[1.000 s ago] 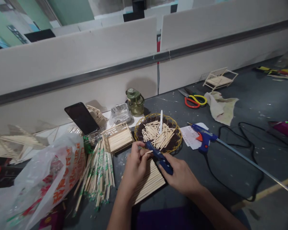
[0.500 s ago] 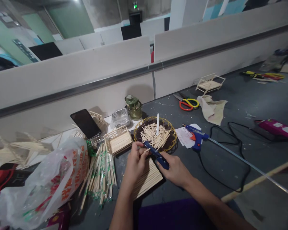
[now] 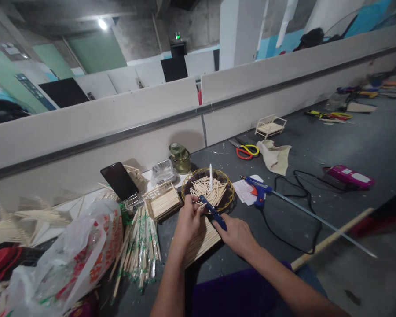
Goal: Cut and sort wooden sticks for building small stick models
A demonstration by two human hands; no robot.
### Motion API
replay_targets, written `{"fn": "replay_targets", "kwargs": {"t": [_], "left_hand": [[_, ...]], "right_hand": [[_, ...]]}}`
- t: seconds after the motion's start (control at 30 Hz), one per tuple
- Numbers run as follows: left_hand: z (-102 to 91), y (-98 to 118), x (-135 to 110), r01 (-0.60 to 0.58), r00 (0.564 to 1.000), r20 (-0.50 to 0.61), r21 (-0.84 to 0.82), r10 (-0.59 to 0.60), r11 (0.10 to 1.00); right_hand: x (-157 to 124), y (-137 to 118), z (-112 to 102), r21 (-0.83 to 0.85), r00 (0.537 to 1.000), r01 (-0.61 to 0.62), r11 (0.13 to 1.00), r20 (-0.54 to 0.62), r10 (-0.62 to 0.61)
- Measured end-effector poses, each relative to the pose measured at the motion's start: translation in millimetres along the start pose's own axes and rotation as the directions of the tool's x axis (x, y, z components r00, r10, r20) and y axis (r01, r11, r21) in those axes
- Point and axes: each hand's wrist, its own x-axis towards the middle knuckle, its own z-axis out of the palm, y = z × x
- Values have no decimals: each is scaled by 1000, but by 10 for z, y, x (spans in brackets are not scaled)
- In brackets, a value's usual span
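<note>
My right hand (image 3: 236, 233) is closed around the lower end of a slim dark blue hand tool (image 3: 214, 213), whose exact kind I cannot make out. My left hand (image 3: 188, 220) pinches a short wooden stick (image 3: 201, 208) close beside the tool's upper end. Beneath both hands lies a flat panel of wooden sticks set side by side (image 3: 203, 240), partly covered by them. Just beyond is a round wicker basket (image 3: 232, 200) with a yellow rim, holding many cut sticks and a white pen (image 3: 210, 176).
Left of my hands are wrapped chopsticks (image 3: 141, 246), a plastic bag (image 3: 75, 251), a phone (image 3: 119, 180) and a small stick-built box (image 3: 163, 203). On the right lie a blue glue gun (image 3: 259, 190) with its cord, scissors (image 3: 246, 152), a cloth (image 3: 277, 158) and a small stick bench (image 3: 269, 127).
The view has tilted up and shifted right, so things on the table appear moved leftward. Both hands keep their grips, with the tool and stick held almost as before.
</note>
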Motion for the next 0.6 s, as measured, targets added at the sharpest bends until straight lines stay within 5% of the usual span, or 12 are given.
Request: {"fn": "replay_targets", "kwargs": {"t": [0.6], "left_hand": [[16, -72, -23, 15, 999, -29, -73, -17, 997]], "right_hand": [[66, 35, 31, 75, 999, 45, 996, 5, -45]]}}
